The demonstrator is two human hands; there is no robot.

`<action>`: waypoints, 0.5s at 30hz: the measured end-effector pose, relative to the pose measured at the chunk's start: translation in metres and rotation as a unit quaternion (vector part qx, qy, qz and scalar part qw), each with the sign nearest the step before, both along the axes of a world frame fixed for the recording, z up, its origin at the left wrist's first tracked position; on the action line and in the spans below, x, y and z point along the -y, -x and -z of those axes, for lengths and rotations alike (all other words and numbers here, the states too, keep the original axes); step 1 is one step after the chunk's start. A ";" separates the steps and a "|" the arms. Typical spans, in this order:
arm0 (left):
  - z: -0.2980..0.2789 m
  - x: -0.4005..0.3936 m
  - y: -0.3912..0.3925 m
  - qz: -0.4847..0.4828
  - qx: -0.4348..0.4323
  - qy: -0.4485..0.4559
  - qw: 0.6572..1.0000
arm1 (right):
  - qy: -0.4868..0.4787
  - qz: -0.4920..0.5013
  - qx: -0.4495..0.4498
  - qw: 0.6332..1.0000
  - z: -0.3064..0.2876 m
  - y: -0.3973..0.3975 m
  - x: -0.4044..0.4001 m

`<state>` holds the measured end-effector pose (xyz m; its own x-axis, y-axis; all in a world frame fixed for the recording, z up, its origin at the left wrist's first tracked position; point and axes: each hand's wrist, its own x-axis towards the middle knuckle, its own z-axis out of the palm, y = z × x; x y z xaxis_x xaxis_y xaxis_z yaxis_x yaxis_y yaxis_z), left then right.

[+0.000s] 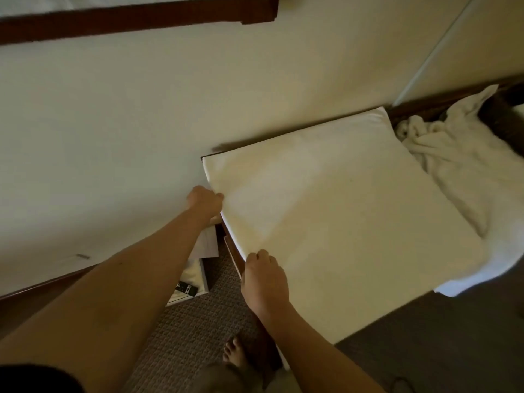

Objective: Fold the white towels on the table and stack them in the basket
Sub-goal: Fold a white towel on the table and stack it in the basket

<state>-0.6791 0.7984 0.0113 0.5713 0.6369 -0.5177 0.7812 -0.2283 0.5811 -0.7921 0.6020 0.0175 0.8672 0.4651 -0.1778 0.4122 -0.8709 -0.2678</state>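
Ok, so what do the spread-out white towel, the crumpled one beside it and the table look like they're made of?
Spread towel: looks like soft cotton cloth, matte, lying smooth and thick at its edge; each hand, left and right, pinches that edge.
Crumpled towel: probably terry cotton, with plush rope-like folds.
Table: apparently dark wood or veneer, smooth; too dim to tell which.

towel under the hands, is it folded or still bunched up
Folded flat: the towel lies smooth, both hands pinching its left edge.
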 end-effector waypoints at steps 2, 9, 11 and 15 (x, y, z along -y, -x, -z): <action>-0.006 -0.003 0.007 -0.001 -0.005 0.007 1.000 | -0.023 0.029 -0.041 0.998 -0.001 0.005 -0.002; -0.018 -0.017 0.040 -0.112 0.054 0.052 0.991 | -0.114 0.098 -0.121 0.981 -0.013 0.021 -0.017; -0.022 -0.028 0.047 -0.131 0.074 0.029 0.988 | -0.140 0.101 -0.117 0.978 -0.023 0.021 -0.023; -0.051 -0.035 0.051 -0.129 0.127 0.005 0.983 | -0.197 0.085 -0.160 0.963 -0.049 0.010 -0.030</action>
<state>-0.7302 0.8334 0.0623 0.5034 0.7733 -0.3856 0.6416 -0.0356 0.7662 -0.8017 0.6323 0.0667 0.8666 0.4080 -0.2875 0.1143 -0.7229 -0.6814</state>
